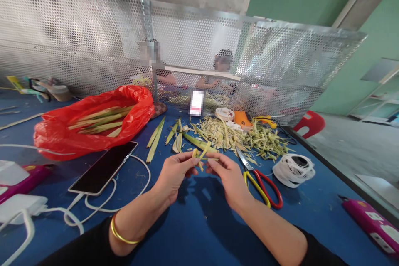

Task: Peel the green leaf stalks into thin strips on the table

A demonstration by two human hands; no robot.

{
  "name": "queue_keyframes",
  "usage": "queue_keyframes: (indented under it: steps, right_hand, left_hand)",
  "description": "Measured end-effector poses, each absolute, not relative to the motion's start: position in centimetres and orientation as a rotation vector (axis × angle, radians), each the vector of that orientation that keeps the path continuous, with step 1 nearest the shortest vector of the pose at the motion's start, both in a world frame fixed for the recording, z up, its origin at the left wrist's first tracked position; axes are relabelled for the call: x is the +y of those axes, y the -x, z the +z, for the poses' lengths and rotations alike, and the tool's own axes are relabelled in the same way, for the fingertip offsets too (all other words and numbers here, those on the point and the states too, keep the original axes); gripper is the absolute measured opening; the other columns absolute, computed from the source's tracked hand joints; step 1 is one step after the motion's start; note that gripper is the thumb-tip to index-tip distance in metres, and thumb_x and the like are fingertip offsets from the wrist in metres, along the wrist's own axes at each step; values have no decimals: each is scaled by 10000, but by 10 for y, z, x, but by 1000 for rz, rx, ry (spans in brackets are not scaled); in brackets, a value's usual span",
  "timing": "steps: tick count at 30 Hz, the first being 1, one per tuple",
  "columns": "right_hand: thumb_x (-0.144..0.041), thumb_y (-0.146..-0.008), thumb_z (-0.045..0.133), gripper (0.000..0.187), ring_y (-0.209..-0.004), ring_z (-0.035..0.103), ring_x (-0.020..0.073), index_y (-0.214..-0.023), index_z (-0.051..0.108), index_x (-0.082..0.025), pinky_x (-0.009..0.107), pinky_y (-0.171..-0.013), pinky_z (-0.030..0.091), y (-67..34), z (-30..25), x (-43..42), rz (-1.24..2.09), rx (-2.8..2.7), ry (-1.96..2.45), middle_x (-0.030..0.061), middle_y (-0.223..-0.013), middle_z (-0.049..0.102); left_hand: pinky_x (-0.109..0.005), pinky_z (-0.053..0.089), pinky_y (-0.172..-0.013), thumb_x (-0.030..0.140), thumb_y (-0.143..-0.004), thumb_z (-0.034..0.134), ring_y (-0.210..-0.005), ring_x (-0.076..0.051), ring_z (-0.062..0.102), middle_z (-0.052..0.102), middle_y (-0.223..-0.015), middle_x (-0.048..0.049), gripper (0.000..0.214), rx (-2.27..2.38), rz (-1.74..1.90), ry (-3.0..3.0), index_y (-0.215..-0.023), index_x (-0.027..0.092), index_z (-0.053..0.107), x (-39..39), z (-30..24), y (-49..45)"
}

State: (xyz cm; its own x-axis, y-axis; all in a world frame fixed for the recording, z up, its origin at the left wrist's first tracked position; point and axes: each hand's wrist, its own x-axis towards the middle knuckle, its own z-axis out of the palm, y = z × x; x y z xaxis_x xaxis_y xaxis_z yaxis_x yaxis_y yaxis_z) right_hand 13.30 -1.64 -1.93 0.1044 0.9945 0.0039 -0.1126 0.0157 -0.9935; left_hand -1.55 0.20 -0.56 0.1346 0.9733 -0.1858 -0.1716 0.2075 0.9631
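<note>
Both my hands meet over the middle of the blue table (199, 224). My left hand (174, 174) and my right hand (226, 174) each pinch an end of a thin yellow-green leaf strip (201, 154), fingers closed on it. A gold bangle sits on my left wrist. Just right of my right hand lie scissors (260, 181) with red and yellow handles. Beyond the hands lies a heap of leaf trimmings (243, 135), with a few whole green stalks (156, 137) to its left.
A red plastic bag (59, 137) holding green stalks lies at the left. A black phone (104, 167) on a white cable sits beside it. A white string coil (294, 168) lies right of the scissors. A perforated metal screen (93, 41) backs the table; two people sit behind it.
</note>
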Motion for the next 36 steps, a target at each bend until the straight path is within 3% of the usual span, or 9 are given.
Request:
queue_keyframes:
  steps: [6,12,22,26,31,36]
  right_hand:
    - [-236,-731,660,66,-635,597,148,-773,686,-192,273,-663,485,-132,-13,-22,1005,-1220,1085,-9,-646,640]
    - [-229,-787,601,123,-619,599,130,-847,704,-198,261,-617,500,-137,-12,-20,866,-1459,1077,21,-815,639]
    - [-209,-846,528,140,-624,600,120,-824,666,-199,266,-678,487,-146,-8,-14,878,-1674,1021,3,-760,617]
    - [-237,-806,599,134,-579,581,123,-701,663,-184,255,-627,466,-146,-6,-16,976,-1608,1102,-19,-618,595]
    - [-279,-754,660,134,-551,571,127,-671,652,-174,256,-597,454,-145,-7,-17,1046,-1482,1172,-19,-586,608]
    - [-303,-828,547,192,-605,573,131,-739,666,-182,261,-644,465,-142,-1,-20,1067,-1497,1125,-20,-593,587]
  left_hand:
    - [-168,323,-444,274,-646,724,-435,-57,506,620,-572,22,321,1121,1023,-981,-896,134,579,1,-10,13]
    - [-170,315,-431,249,-657,691,-414,-73,512,625,-513,25,266,1112,988,-1075,-833,168,510,-2,-9,12]
    - [-168,326,-446,218,-649,674,-430,-52,497,635,-575,3,195,1056,896,-1025,-765,154,530,-1,-7,13]
    - [-166,312,-427,217,-610,696,-413,-58,496,643,-573,-8,229,1048,866,-966,-731,167,507,-1,-10,12]
    - [-170,306,-415,213,-593,699,-396,-63,495,646,-569,-4,250,1030,847,-947,-733,177,496,-1,-11,12]
    - [-169,318,-432,272,-606,735,-416,-52,490,658,-610,-12,303,1022,851,-954,-759,171,494,-1,-8,13]
